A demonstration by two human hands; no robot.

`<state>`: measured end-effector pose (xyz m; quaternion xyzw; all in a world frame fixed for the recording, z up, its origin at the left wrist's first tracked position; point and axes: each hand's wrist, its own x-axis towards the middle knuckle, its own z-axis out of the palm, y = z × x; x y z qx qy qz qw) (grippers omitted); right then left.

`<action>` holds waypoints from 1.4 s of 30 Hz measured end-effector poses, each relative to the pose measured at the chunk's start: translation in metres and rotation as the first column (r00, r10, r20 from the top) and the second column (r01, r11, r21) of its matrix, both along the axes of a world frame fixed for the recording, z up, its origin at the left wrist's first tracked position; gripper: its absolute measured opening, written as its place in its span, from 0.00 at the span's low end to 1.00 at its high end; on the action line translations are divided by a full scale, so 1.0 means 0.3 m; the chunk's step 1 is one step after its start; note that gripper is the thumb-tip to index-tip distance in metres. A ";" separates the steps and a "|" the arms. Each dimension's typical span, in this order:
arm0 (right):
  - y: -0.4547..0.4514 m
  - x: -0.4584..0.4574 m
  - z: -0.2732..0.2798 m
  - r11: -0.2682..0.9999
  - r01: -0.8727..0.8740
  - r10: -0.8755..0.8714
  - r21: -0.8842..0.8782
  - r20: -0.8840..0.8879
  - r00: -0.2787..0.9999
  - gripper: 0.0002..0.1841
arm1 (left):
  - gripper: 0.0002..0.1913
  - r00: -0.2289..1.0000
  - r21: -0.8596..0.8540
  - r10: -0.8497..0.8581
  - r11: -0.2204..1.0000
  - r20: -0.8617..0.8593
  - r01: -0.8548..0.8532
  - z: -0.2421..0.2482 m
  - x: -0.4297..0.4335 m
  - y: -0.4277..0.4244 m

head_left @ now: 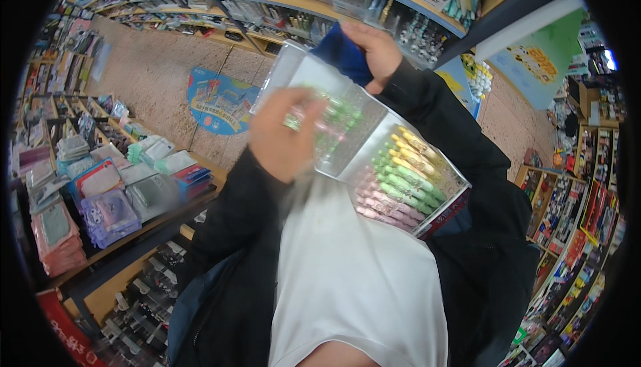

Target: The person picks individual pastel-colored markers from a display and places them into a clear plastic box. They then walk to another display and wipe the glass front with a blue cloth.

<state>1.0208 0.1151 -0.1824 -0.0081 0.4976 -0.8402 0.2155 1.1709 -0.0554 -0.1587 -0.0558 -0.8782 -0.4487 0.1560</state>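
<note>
A clear plastic box [345,159] lies tilted in front of my white shirt. Its lower right section holds rows of pens [408,179] with yellow, green and pink tops. More green and pink pieces [340,117] show, blurred, in its upper left section. My left hand [285,134] is motion-blurred over that section, fingers bent beside the green pieces; whether it grips any is unclear. At the box's far edge, my right hand [375,51] grips a dark blue piece, apparently cloth [340,56]. Part of that piece is behind the box.
Shelves [295,4] packed with pens run across the top. At left, a low display table [200,192] bears packaged pouches [107,212]. A blue floor sticker [220,102] lies beyond my left hand. More stocked shelves [556,207] stand at right, near a green and blue board [536,61].
</note>
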 end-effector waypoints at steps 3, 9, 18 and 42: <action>0.008 -0.002 -0.004 0.999 -0.008 0.011 -0.046 0.066 0.998 0.11 | 0.26 0.937 -0.177 0.314 0.924 -0.156 -0.339 -0.202 -0.030 -0.227; -0.005 -0.022 0.014 0.995 -0.103 0.102 -0.002 0.095 0.990 0.13 | 0.34 0.862 0.949 -0.418 0.246 0.287 -0.196 -0.457 0.002 -0.161; 0.075 -0.044 0.298 0.989 -0.118 0.140 0.091 -0.299 0.944 0.16 | 0.26 0.995 0.989 0.097 0.147 -0.031 0.017 -0.208 -0.227 -0.174; -0.055 0.157 0.262 0.835 0.519 0.253 0.181 -0.965 -0.070 0.30 | 0.36 0.863 0.814 0.296 0.545 -0.409 0.199 0.210 -0.173 -0.285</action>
